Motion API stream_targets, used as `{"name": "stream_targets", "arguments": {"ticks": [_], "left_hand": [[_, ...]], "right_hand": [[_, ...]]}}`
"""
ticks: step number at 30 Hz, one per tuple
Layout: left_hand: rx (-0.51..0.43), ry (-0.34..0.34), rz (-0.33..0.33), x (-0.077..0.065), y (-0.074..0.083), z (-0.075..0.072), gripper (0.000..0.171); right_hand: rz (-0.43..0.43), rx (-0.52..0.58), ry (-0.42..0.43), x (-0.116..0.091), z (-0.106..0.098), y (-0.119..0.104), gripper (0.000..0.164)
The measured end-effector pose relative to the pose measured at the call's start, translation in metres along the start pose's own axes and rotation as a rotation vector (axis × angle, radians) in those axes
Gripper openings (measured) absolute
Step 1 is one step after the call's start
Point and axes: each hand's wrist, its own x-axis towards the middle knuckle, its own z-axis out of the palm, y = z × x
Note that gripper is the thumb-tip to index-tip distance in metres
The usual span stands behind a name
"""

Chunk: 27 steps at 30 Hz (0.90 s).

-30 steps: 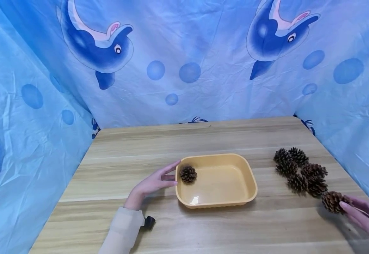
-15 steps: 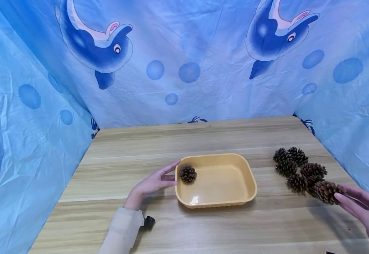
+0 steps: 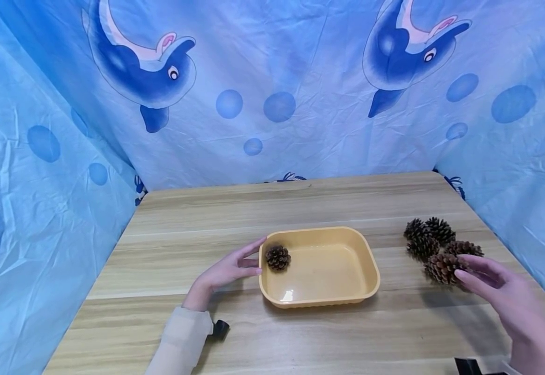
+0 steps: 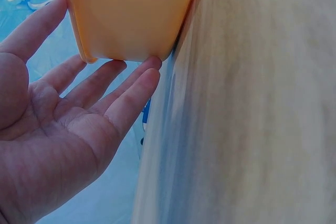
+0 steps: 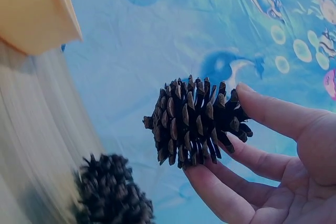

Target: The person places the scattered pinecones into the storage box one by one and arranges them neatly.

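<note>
A pale orange rectangular tub [image 3: 330, 273] stands mid-table with one brown pine cone [image 3: 278, 258] at its left end. Against that end rests my left hand [image 3: 225, 271]; in the left wrist view its fairly straight fingers [image 4: 105, 80] touch the tub's outer wall. At the right, my right hand [image 3: 506, 299] pinches a pine cone [image 5: 191, 121] between thumb and fingertips, held up off the table and lying sideways in the right wrist view. In the head view this cone overlaps the near part of a group of pine cones [image 3: 422, 247], hiding some.
The wood-grain table [image 3: 235, 213] is enclosed by a blue curtain [image 3: 272, 62] printed with dolphins. A black strap piece [image 3: 220, 329] sits at the left cuff, another [image 3: 468, 366] near the right wrist. A blurred pine cone [image 5: 113, 192] lies below the held one.
My right hand has carried its pine cone leftward and a little up in the head view, from the table's right side to over the group. The left hand and tub stay put.
</note>
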Motion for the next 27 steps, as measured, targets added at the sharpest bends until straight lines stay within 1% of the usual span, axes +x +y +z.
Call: {"name": "stream_targets", "arguments": {"ticks": [4,8,13,17,23,27], "left_hand": [[-0.009,-0.002,-0.001,0.0,-0.001,0.0,0.082],[-0.009,0.004,-0.004,0.0,-0.001,0.0,0.082],[-0.011,0.004,-0.002,-0.001,-0.001,0.0,0.082],[-0.015,-0.001,-0.001,-0.001,-0.001,0.0,0.082],[-0.013,-0.007,-0.001,0.0,-0.002,0.0,0.081],[-0.01,-0.006,-0.005,0.0,0.0,0.0,0.082]], "right_hand": [[-0.111,0.048,-0.004,0.006,0.011,-0.009,0.04],[-0.17,0.065,-0.013,0.011,0.019,-0.018,0.042],[-0.187,0.026,-0.011,0.014,0.028,-0.027,0.038],[-0.193,0.015,-0.018,0.016,0.036,-0.034,0.036],[-0.182,-0.022,-0.049,0.02,0.051,-0.046,0.039],[-0.204,-0.021,-0.067,0.023,0.063,-0.053,0.041]]}}
